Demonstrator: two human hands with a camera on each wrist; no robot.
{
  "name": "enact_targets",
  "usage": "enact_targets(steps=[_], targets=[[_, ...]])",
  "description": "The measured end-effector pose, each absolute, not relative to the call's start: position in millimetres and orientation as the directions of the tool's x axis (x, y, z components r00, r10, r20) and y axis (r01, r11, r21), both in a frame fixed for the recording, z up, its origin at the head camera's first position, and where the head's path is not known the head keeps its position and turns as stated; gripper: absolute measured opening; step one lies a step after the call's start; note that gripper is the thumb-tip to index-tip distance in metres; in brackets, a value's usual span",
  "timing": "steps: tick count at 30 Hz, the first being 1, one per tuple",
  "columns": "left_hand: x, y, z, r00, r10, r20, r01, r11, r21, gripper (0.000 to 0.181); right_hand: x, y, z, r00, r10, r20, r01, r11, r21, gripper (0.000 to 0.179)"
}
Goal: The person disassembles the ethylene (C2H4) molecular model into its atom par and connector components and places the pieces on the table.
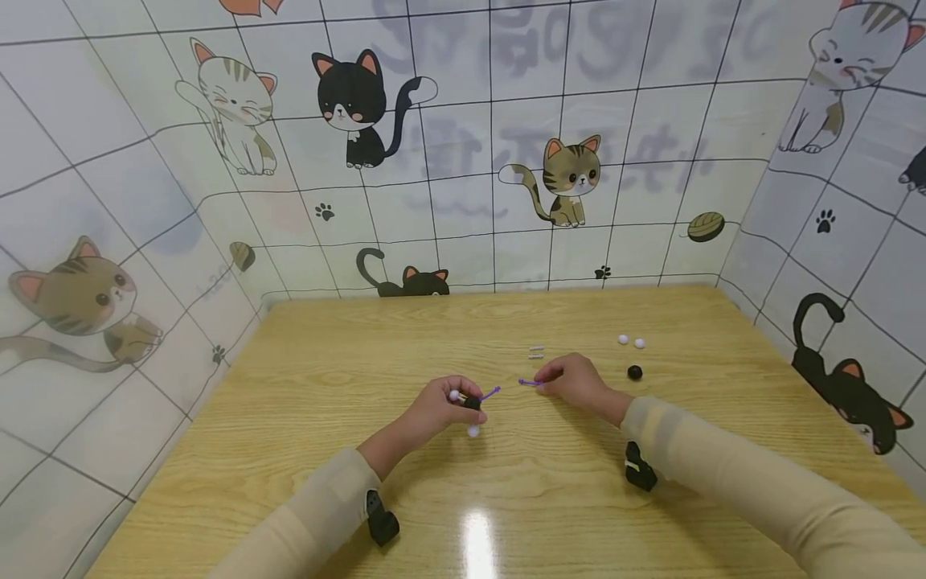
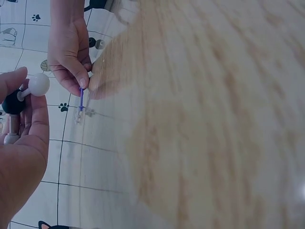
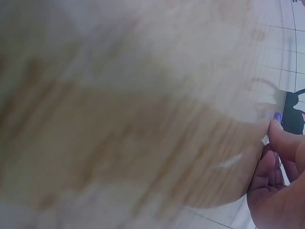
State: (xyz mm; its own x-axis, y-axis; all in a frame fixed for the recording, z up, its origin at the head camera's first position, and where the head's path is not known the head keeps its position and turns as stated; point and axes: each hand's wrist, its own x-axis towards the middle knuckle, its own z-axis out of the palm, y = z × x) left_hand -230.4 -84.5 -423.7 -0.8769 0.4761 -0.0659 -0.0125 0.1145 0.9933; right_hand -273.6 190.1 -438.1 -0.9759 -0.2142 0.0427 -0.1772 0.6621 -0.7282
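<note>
My left hand [image 1: 437,406] grips a ball-and-stick model piece around its black ball [image 1: 472,403]. Two white balls [image 2: 39,85] are joined to that black ball by short pale pegs, seen best in the left wrist view. From the same piece a thin purple connector [image 1: 490,394] sticks out to the right. Opposite it, my right hand [image 1: 579,382] pinches a second purple connector [image 1: 531,383], whose free end points left. A small gap separates the two connectors. In the right wrist view only a bit of purple [image 3: 278,116] shows at the fingertips.
Two short grey pegs [image 1: 536,352] lie just behind the right hand. Farther right on the wooden table [image 1: 325,346] are two loose white balls [image 1: 623,339] and a loose black ball [image 1: 634,372]. Cat-patterned sheeting [image 1: 463,193] stands around the back and sides.
</note>
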Motion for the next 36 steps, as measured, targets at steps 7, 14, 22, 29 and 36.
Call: enact_targets(steps=[7, 14, 22, 29, 36], targets=[[-230, -85, -425, -0.882, 0.466, -0.069, -0.024, 0.103, 0.994, 0.024, -273, 191, -440, -0.974, -0.226, 0.027, -0.175, 0.669, -0.722, 0.012], [-232, -86, -426, -0.874, 0.483, -0.045, -0.012, 0.073, 0.997, 0.023, -273, 192, -440, -0.973, -0.228, 0.031, -0.18, 0.671, -0.72, 0.012], [-231, -85, -427, -0.859, 0.512, -0.017, 0.005, 0.042, 0.999, 0.025, -272, 192, -441, -0.974, -0.221, 0.042, -0.184, 0.674, -0.716, 0.013], [-230, -83, -427, -0.851, 0.525, -0.024, -0.011, 0.027, 1.0, 0.027, -269, 193, -437, -0.978, -0.206, 0.016, -0.15, 0.655, -0.741, 0.018], [-230, -81, -427, -0.863, 0.504, -0.043, -0.022, 0.047, 0.999, 0.028, -261, 191, -431, -0.975, -0.223, 0.021, -0.147, 0.566, -0.811, 0.021]])
